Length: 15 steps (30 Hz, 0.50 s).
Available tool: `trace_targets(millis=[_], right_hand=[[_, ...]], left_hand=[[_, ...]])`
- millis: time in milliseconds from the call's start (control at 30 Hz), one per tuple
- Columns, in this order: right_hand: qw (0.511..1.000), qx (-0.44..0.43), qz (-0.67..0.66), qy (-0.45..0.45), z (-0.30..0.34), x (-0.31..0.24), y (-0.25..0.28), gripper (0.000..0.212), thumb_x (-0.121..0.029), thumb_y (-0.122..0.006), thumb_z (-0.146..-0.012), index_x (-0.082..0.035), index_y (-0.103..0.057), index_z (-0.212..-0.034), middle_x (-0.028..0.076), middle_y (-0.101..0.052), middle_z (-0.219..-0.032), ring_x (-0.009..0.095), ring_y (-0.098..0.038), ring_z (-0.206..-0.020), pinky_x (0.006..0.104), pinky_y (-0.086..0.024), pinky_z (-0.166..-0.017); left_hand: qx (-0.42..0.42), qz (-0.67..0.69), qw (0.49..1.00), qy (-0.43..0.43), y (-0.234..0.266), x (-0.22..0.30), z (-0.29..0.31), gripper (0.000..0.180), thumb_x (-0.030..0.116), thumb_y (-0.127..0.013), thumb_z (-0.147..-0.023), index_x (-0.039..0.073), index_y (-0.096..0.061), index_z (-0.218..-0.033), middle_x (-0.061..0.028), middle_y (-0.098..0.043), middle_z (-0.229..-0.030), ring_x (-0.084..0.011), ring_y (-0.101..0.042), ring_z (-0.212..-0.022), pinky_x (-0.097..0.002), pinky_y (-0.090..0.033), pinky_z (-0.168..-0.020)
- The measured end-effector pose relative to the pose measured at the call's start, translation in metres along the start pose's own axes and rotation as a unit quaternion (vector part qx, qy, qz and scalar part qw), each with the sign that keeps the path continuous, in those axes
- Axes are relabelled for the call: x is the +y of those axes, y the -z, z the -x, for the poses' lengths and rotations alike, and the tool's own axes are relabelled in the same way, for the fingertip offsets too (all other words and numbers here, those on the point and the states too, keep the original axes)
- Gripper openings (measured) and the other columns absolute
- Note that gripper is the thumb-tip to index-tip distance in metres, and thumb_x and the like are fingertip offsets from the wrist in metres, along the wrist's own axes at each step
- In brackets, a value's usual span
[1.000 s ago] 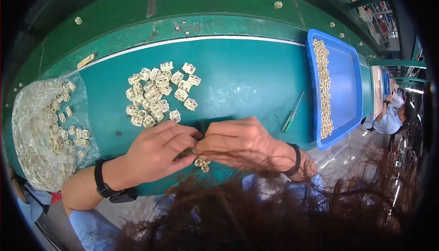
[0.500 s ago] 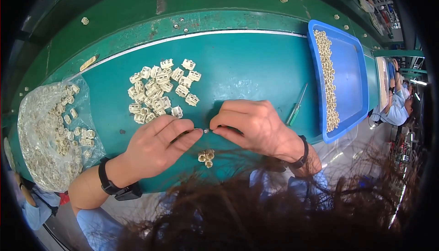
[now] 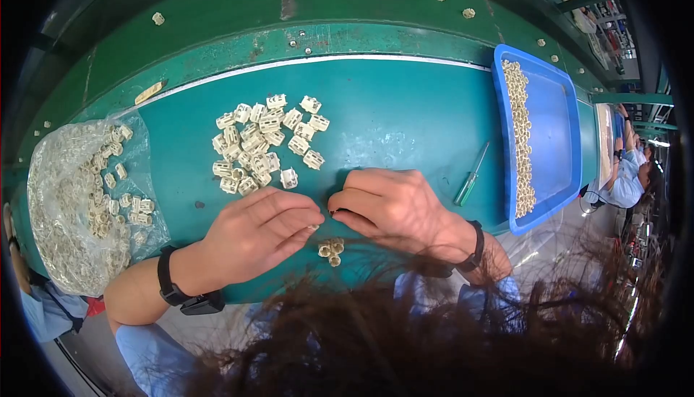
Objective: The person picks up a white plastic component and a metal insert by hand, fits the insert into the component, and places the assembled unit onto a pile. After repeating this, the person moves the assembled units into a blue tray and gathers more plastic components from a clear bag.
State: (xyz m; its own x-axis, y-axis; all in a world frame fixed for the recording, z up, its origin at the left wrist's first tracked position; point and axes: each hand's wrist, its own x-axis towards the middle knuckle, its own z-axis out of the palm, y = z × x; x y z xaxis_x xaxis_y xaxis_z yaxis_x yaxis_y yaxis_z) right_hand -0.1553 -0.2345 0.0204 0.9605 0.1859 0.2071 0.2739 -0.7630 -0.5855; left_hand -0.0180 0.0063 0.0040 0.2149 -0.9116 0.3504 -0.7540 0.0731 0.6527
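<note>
Both hands meet fingertip to fingertip, slightly apart, over the green work surface. My left hand is pinched, with a tiny pale bit showing at its fingertips; its kind is too small to tell. My right hand is also closed in a pinch, and a small dark spot shows at its tips. Whatever the fingers hold is mostly hidden. Just below the fingertips stands a small cluster of cream ring-shaped plastic parts. Beyond my left hand lies a loose pile of cream slotted plastic housings.
At the left a clear plastic bag spills more cream parts. A blue tray at the right holds rows of cream parts along its left side. A green-handled screwdriver lies beside it. Several loose parts sit on the green ledge behind.
The gap between my fingertips has narrowed a little, and the tiny piece seen between them is no longer visible there. The whole view has shifted slightly; pile and cluster look unchanged.
</note>
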Motion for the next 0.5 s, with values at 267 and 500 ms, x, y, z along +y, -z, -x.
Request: trace_targets(millis=[267, 500], right_hand=[[1.0, 0.005, 0.0, 0.016, 0.005, 0.004, 0.0, 0.022, -0.015, -0.091, -0.088, -0.013, -0.08, -0.107, 0.002, -0.066, -0.088, 0.023, -0.071, -0.075, 0.0384, -0.059, -0.06], [0.998, 0.03, -0.036, 0.035, 0.005, -0.013, -0.001, 0.03, -0.01, -0.093, -0.085, -0.013, -0.081, -0.113, 0.0, -0.068, -0.09, 0.021, -0.07, -0.074, 0.0363, -0.058, -0.059]], left_hand=[[0.002, 0.002, 0.999, 0.048, 0.0, 0.0, 0.001, 0.028, 0.006, -0.091, -0.089, 0.009, -0.079, -0.114, -0.0033, -0.075, -0.111, -0.025, -0.073, -0.088, -0.0367, -0.063, -0.078], [-0.021, 0.01, 0.998, 0.059, -0.007, 0.004, 0.0, 0.03, 0.011, -0.092, -0.086, 0.012, -0.078, -0.112, -0.0015, -0.069, -0.105, -0.0233, -0.067, -0.09, -0.0362, -0.06, -0.079]])
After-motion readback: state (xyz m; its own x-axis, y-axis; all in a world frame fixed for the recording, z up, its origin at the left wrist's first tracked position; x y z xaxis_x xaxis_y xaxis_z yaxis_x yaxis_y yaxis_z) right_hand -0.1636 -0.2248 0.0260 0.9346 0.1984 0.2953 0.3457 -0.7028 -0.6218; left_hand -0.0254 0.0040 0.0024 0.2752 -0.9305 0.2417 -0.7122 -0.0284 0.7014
